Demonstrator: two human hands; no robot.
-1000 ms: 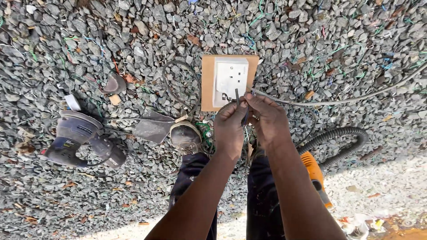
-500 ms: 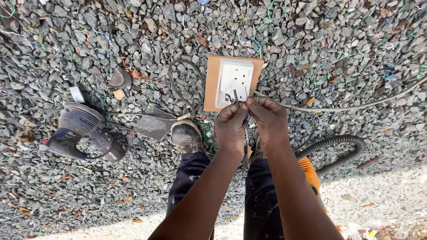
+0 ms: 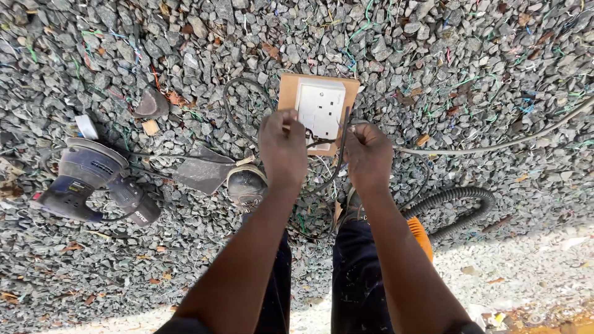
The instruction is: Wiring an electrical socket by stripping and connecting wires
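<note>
I look straight down at grey gravel. My left hand and my right hand are raised apart over a white double wall socket mounted on a light wooden board. A thin dark cable runs between the two fists, and each hand is closed on a piece of it. The cable hangs in a loop below my hands toward my feet. The fingertips are hidden behind the backs of the hands.
A dark blue orbital sander lies at the left with a roll of tape near it. My dusty shoe stands below the left hand. A black ribbed hose, an orange tool and a grey cable lie at the right.
My hands were pressed together over the cable below the socket. They have drawn apart sideways, with the cable stretched between them. The camera has shifted slightly.
</note>
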